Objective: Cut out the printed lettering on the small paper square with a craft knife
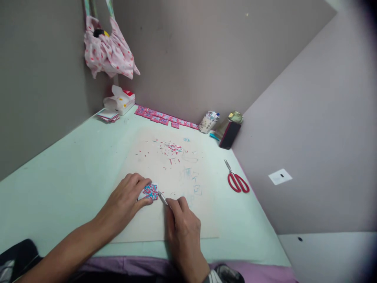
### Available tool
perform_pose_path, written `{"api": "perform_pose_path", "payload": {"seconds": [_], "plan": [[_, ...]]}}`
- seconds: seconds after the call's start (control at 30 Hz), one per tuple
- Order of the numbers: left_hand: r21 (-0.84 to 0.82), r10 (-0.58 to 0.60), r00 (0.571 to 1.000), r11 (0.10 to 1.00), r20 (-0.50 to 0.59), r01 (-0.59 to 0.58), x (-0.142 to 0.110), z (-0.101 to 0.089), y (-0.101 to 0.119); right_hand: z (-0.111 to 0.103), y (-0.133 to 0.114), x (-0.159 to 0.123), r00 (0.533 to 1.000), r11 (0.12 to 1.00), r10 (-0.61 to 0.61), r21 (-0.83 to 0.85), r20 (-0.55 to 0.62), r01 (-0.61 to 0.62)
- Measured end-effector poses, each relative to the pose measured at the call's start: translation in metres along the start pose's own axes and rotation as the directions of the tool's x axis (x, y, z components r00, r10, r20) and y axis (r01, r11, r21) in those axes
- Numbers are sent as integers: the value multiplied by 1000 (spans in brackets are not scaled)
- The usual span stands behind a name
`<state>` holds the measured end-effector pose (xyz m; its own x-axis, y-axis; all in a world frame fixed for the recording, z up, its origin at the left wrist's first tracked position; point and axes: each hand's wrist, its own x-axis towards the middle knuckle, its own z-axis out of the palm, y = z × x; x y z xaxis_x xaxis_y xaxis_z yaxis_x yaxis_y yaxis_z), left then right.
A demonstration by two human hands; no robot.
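Note:
My left hand grips a small paper card with a blue, red and white pattern, thumb and fingers on its left part. In my right hand is a slim silver craft knife, its tip at the card's right edge. Both hands rest over a large pale board on the table. Small red and white paper scraps lie scattered on the board beyond my hands. Faint blue and grey marks run down the board's right side.
Red-handled scissors lie at right, near a dark phone leaning by the wall. Patterned cards line the back edge. A tissue pack and stacked cards sit back left, a white container back right. A pink cloth bag hangs above.

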<state>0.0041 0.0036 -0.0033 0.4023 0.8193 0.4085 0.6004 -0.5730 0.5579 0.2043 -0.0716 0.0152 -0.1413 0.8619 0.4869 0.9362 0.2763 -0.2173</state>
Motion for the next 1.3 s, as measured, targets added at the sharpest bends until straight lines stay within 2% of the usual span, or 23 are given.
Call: {"api": "perform_pose_path", "payload": {"seconds": [0.47, 1.07, 1.3], "plan": [[-33, 5, 1000, 999, 11, -5, 1, -3, 1, -5, 3, 3, 999, 1000, -10, 23, 35, 9], [-93, -3, 991, 995, 135, 16, 4, -15, -7, -8, 10, 5, 998, 995, -33, 92, 60, 28], [-97, -19, 989, 995, 145, 34, 5, -17, -5, -8, 9, 6, 998, 997, -25, 79, 65, 20]]}}
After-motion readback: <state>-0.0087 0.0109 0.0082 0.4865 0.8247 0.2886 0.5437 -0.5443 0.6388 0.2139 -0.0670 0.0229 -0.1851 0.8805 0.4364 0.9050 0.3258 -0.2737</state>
